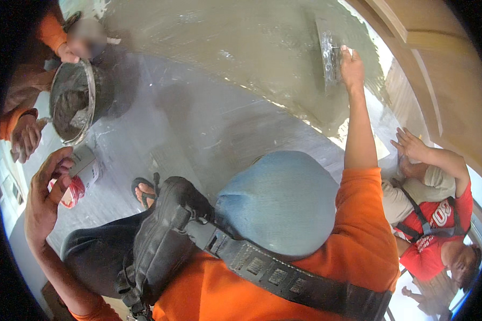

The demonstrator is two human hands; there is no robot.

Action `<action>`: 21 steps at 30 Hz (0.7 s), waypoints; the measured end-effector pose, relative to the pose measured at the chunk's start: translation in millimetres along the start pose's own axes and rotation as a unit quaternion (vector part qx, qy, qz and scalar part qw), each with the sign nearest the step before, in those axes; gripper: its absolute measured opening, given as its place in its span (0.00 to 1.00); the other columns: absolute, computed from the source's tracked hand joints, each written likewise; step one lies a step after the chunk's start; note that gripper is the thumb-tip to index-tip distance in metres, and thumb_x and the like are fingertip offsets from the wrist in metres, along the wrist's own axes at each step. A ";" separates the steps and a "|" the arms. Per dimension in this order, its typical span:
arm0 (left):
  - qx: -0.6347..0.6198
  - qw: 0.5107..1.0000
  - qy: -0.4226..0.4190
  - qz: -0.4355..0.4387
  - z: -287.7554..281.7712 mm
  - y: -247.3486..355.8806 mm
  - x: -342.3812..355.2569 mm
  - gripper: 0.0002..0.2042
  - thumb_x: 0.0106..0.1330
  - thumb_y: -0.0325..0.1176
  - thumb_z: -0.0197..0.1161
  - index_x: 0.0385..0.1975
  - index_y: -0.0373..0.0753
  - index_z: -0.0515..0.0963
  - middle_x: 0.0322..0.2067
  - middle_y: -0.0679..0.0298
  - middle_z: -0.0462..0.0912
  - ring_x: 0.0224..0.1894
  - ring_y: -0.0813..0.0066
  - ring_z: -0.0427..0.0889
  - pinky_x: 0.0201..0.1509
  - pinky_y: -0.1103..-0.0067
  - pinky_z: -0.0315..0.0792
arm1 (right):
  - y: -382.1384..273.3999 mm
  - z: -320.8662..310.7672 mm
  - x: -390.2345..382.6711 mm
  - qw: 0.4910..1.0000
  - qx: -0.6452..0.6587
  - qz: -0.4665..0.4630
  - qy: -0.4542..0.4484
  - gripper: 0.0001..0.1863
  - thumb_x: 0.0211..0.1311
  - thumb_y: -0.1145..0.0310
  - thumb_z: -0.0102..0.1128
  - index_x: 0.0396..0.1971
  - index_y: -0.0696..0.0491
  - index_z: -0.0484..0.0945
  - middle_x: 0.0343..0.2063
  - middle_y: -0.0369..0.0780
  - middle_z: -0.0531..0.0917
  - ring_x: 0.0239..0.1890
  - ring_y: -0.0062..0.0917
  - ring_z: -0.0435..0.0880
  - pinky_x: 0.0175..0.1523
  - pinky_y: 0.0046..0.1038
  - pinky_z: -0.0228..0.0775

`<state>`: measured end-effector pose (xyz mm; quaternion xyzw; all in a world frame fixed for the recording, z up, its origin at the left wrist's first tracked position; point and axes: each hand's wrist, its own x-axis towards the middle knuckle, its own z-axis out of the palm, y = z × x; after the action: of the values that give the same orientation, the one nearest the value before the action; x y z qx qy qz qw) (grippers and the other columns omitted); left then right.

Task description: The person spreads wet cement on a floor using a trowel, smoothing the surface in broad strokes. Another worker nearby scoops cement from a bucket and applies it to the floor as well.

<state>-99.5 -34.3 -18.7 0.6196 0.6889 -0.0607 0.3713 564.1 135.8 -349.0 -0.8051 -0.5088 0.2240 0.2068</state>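
My right hand [351,68] is closed around the handle of a flat steel trowel [327,56] at the upper right. The trowel's long blade is tilted against wet grey-brown mortar [241,37] spread over the far surface. My left hand [44,195] is raised at the lower left, fingers curled with a gap to the thumb, and I see nothing held in it. Just beyond its fingertips stands a white and red container [80,176], partly hidden by the hand. Past that, a co-worker's hand holds the rim of a dark bucket [72,101] with mortar inside.
Smooth grey floor [187,117] meets the mortar along a diagonal edge. A rounded blue cloth shape [278,203], like a knee, rises before me. A black bag [166,241] hangs from my strap. Another person in red [434,235] crouches at right, beside wooden panelling [450,80].
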 end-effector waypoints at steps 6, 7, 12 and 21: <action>-0.001 1.000 -0.006 0.007 1.8 -3.8 -5.8 0.25 0.75 0.41 0.62 0.65 0.31 0.74 0.46 0.55 0.82 0.49 0.66 0.78 0.61 0.72 0.72 | 3.9 10.8 5.4 0.997 -0.077 0.007 -0.025 0.36 0.75 0.40 0.53 0.58 0.62 0.80 0.53 0.60 0.85 0.61 0.54 0.82 0.67 0.44 0.70; -0.008 1.000 -0.005 0.027 3.3 -7.4 0.1 0.25 0.75 0.40 0.61 0.65 0.31 0.74 0.46 0.55 0.82 0.49 0.66 0.78 0.61 0.72 0.72 | -0.3 7.7 2.8 0.997 -0.069 0.000 -0.039 0.36 0.75 0.40 0.52 0.59 0.61 0.80 0.53 0.60 0.85 0.61 0.54 0.82 0.67 0.44 0.70; -0.009 1.000 -0.008 0.015 1.6 -1.4 -0.2 0.24 0.76 0.39 0.61 0.67 0.32 0.74 0.47 0.55 0.83 0.48 0.67 0.79 0.59 0.72 0.73 | -53.0 41.5 -20.0 0.982 -0.132 -0.064 -0.115 0.35 0.75 0.39 0.51 0.61 0.58 0.80 0.53 0.59 0.85 0.60 0.54 0.82 0.66 0.46 0.71; 0.098 0.993 -0.040 0.051 -5.7 -15.7 25.7 0.24 0.76 0.35 0.62 0.69 0.35 0.73 0.56 0.52 0.83 0.57 0.64 0.81 0.64 0.70 0.74 | -101.5 53.6 -92.1 0.959 -0.118 -0.101 -0.236 0.39 0.74 0.37 0.54 0.64 0.60 0.78 0.58 0.56 0.83 0.63 0.49 0.81 0.67 0.44 0.72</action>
<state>-115.0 -13.9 -35.6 0.6844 0.6316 -0.1337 0.3389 424.6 97.8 -321.8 -0.6924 -0.6445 0.3244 0.0058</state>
